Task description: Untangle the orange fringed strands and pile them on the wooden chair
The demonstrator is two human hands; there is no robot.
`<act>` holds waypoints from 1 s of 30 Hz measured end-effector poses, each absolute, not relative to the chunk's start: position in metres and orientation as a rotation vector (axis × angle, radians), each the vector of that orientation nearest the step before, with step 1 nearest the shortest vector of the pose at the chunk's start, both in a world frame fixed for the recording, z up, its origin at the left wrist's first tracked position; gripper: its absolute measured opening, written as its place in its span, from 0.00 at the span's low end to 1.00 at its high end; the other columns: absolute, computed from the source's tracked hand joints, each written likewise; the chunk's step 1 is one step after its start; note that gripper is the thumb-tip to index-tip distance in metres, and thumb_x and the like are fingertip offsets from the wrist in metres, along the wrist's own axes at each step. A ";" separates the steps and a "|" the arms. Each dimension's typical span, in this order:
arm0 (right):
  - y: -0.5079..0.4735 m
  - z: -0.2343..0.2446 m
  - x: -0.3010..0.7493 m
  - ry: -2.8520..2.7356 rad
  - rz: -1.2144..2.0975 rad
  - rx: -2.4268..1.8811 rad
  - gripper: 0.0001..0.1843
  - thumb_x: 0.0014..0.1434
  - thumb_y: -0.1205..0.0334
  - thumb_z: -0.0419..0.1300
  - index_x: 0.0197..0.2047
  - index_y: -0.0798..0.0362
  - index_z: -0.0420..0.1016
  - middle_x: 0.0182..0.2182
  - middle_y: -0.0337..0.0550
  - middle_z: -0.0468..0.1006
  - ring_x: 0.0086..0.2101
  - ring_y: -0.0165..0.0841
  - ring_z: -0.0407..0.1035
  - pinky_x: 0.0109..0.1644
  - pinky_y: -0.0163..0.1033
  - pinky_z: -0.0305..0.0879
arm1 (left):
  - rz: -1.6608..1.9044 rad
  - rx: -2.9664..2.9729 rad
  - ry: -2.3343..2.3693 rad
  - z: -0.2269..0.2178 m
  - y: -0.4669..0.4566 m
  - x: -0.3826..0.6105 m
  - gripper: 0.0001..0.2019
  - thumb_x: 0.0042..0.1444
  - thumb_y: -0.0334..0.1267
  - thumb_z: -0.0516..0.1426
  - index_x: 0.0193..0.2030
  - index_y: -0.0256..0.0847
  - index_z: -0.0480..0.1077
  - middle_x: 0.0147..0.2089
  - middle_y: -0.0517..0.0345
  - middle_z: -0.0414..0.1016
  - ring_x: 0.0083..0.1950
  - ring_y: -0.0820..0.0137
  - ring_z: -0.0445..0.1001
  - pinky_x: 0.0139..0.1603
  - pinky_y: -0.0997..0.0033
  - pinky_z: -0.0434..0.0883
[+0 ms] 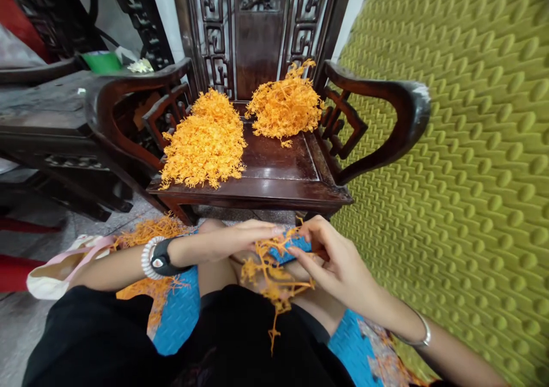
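Note:
My left hand (253,235) reaches in from the left with its fingers stretched out, the tips on an orange branching plastic sprig (268,270). The thumb of that hand is hidden. My right hand (332,255) faces it, thumb and bent fingers pinched at the sprig's right side. Thin orange twigs hang from between the hands over my lap. Behind the fingers shows a patch of blue textured surface (288,251). Ahead, on the seat of a dark wooden armchair (278,167), lie a left pile (206,147) and a right pile (287,107) of similar orange sprigs.
Loose orange sprigs (150,230) lie low on the left near a pale shoe (55,272). Blue textured sheeting (178,318) shows beside my legs. A green padded wall covering (472,147) borders the right. A dark side table (43,107) bears a green container (102,61).

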State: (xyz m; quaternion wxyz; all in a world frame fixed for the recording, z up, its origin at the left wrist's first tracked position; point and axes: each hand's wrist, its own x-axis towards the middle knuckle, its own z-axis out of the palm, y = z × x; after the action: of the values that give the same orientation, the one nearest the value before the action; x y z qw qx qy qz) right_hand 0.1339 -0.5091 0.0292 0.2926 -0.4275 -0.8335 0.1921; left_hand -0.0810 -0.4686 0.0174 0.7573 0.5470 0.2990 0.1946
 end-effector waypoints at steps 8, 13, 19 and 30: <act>-0.503 0.031 0.134 -2.666 0.316 -0.785 0.14 0.68 0.63 0.47 0.38 0.54 0.73 0.25 0.40 0.74 0.25 0.32 0.67 0.31 0.37 0.61 | 0.131 0.767 0.465 -0.005 -0.456 -0.078 0.39 0.52 0.73 0.42 0.33 0.37 0.74 0.31 0.52 0.76 0.37 0.65 0.75 0.43 0.65 0.69; -0.501 0.027 0.137 -2.800 -0.248 -0.540 0.15 0.65 0.70 0.45 0.41 0.59 0.73 0.25 0.43 0.75 0.22 0.34 0.66 0.29 0.40 0.60 | 0.096 0.658 0.466 -0.022 -0.448 -0.071 0.51 0.39 0.81 0.33 0.29 0.33 0.74 0.26 0.48 0.75 0.30 0.63 0.73 0.37 0.64 0.71; -0.500 0.026 0.141 -2.826 -0.496 -0.554 0.20 0.64 0.70 0.47 0.57 0.56 0.68 0.26 0.41 0.75 0.22 0.33 0.65 0.28 0.40 0.58 | 0.059 0.737 0.469 -0.027 -0.457 -0.063 0.36 0.54 0.70 0.43 0.31 0.38 0.74 0.25 0.54 0.74 0.32 0.65 0.74 0.37 0.67 0.70; -0.508 0.028 0.152 -2.686 -0.568 -0.264 0.15 0.65 0.74 0.45 0.42 0.62 0.74 0.21 0.40 0.71 0.19 0.30 0.63 0.23 0.38 0.55 | -0.156 1.204 0.248 -0.005 -0.471 -0.067 0.25 0.54 0.59 0.57 0.21 0.37 0.67 0.19 0.64 0.61 0.20 0.79 0.56 0.23 0.74 0.56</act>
State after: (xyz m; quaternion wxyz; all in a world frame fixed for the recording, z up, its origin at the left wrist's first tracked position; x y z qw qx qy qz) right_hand 0.1523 -0.5077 0.0276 0.1907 -0.0941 -0.9560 -0.2024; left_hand -0.0672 -0.4709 -0.0053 0.8141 0.5643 0.1161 -0.0730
